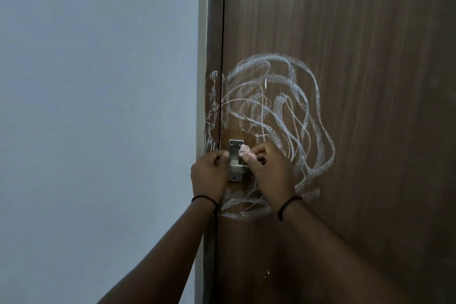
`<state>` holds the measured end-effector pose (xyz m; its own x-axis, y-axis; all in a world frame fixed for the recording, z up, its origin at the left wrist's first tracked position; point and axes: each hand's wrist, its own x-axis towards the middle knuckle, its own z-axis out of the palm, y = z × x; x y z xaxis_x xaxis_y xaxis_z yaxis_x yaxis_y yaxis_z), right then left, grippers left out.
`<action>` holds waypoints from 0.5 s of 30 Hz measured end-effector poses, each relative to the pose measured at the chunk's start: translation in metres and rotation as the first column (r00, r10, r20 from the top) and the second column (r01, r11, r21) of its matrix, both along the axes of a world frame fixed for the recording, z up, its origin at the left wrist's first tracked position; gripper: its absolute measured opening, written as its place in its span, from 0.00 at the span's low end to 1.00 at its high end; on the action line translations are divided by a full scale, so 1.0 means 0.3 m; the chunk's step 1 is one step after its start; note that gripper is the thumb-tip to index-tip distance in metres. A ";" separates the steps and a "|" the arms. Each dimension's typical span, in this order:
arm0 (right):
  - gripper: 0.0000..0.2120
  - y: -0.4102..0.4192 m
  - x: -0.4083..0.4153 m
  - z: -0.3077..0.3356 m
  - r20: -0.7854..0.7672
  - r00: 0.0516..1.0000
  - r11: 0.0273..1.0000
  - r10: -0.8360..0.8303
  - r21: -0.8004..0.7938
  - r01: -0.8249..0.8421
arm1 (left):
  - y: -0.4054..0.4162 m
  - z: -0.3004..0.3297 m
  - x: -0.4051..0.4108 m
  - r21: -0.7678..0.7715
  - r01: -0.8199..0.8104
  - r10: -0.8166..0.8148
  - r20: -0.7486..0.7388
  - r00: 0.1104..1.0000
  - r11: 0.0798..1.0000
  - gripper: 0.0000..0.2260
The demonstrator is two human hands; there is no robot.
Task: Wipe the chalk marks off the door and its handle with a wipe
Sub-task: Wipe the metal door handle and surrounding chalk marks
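Handle (235,161) at door (357,57) left edge — wall (98,106) further left.

A brown wooden door (357,81) carries looping white chalk marks (278,106) above and right of its metal handle (235,168). The right hand (270,170) pinches a crumpled wipe (244,152) against the handle plate; the left hand (209,173) grips the plate's left edge. A pale wall (98,106) lies left.

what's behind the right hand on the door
The right hand pinches a wipe against the metal handle plate. It covers the handle's lever and some chalk marks on the door.
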<state>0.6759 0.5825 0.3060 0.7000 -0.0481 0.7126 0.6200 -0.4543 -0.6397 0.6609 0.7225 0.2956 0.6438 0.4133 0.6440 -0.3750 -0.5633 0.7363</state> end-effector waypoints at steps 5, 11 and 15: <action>0.07 0.071 0.043 0.017 -0.044 0.996 0.977 -0.072 -0.203 0.062 | 0.005 0.013 0.009 0.143 0.045 -0.058 0.086 0.995 0.989 0.10; 0.11 0.025 0.081 -0.009 -0.065 0.998 0.865 0.019 -0.499 -0.049 | 0.018 -0.007 0.057 0.314 0.071 -0.089 0.046 0.995 0.947 0.10; 0.21 -0.049 0.083 -0.017 -0.147 0.986 0.849 0.075 -0.509 -0.141 | -0.011 -0.005 0.073 0.234 0.004 -0.009 0.020 1.000 0.972 0.09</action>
<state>0.7009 0.5679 0.3008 0.7591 0.3840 0.5256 0.6196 -0.6737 -0.4027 0.6830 0.7194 0.2943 0.6314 0.2458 0.7355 -0.3930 -0.7162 0.5767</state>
